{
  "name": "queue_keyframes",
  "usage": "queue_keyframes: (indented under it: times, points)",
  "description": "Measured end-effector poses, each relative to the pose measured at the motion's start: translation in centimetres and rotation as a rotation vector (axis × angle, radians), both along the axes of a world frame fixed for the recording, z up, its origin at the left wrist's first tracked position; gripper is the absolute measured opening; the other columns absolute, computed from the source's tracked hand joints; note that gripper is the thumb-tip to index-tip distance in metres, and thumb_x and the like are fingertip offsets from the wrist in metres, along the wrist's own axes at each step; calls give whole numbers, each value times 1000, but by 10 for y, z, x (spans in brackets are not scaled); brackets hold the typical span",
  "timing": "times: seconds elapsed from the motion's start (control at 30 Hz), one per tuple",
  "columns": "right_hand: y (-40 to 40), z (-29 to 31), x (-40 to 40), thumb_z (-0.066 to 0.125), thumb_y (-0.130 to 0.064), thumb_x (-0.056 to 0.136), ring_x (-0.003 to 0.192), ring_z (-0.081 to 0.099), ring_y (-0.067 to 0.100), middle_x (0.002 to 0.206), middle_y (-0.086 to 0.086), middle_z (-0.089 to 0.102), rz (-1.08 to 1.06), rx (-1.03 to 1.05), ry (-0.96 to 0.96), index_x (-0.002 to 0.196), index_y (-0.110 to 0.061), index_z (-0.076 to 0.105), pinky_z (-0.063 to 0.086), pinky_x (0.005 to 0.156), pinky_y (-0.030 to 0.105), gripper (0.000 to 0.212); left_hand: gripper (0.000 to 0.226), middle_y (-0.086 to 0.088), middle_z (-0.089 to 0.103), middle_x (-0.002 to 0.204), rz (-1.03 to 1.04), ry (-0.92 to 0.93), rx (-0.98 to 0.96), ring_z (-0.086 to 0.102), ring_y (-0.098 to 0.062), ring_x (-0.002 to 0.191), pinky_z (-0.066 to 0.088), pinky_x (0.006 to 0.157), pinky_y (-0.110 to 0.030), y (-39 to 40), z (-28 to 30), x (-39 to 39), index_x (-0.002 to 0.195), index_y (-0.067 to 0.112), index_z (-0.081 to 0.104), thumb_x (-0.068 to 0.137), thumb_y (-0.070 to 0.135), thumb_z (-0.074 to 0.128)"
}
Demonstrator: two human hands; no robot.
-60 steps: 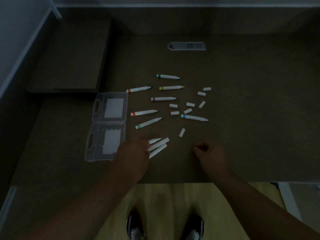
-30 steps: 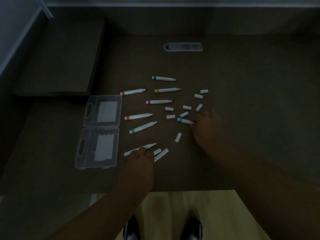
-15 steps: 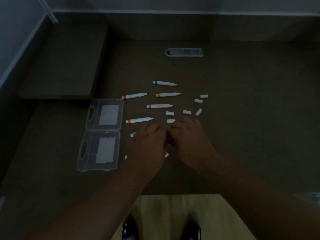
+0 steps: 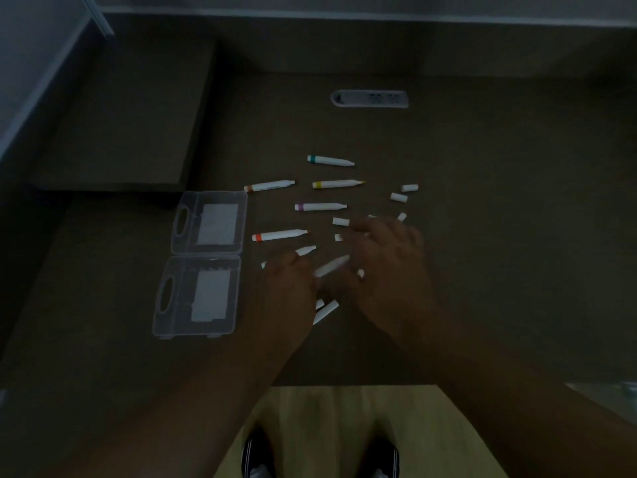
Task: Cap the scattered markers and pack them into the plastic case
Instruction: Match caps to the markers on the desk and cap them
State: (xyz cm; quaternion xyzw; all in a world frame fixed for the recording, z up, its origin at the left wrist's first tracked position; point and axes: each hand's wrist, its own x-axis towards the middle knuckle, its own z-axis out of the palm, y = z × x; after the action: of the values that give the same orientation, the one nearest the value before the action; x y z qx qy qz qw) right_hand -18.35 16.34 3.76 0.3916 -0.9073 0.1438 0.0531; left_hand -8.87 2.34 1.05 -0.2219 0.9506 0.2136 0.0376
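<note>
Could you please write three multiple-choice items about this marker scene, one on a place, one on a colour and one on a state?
1. Where does the clear plastic case lie?
A. Left of the markers
B. Right of the markers
C. Beyond the power socket

2. What colour is the band on the white marker farthest from the person?
A. Orange
B. Teal green
C. Purple

3. What state is the case in?
A. Closed
B. Open, both halves flat
C. Standing on edge

Answers:
1 A, since the case sits left of the scattered markers, on the brown desk.
2 B, since the farthest marker has a teal green band at its left end.
3 B, since both halves lie flat side by side, handles to the left.

Meanwhile the left hand and right hand meet at a white marker.
</note>
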Motion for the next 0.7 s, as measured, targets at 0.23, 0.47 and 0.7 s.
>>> queue_keyframes:
  times: [0.23,0.47,0.7]
  points:
    - [3,-34,-10,58,-51,90,79,63,12,83,-2,65,-627,4,-752,91,-23,67,56,80,39,29,18,7,58,75,314,101,278,58,-4,67,41,57,-17,-10,14,19,88,27,59,100,32,48]
    - [-8,-49,-4,65,-53,85,84,61,14,89,-1,62,-650,179,-780,100,-22,64,54,79,35,35,6,13,57,80,410,142,394,57,1,71,37,56,-11,-6,18,30,94,32,55,99,30,52]
    - [-11,-51,-10,63,-31,92,93,61,14,102,-1,64,-465,214,-706,108,-25,65,55,87,37,18,5,14,53,80,450,154,422,55,2,71,37,56,-12,-7,21,28,101,27,57,99,26,53]
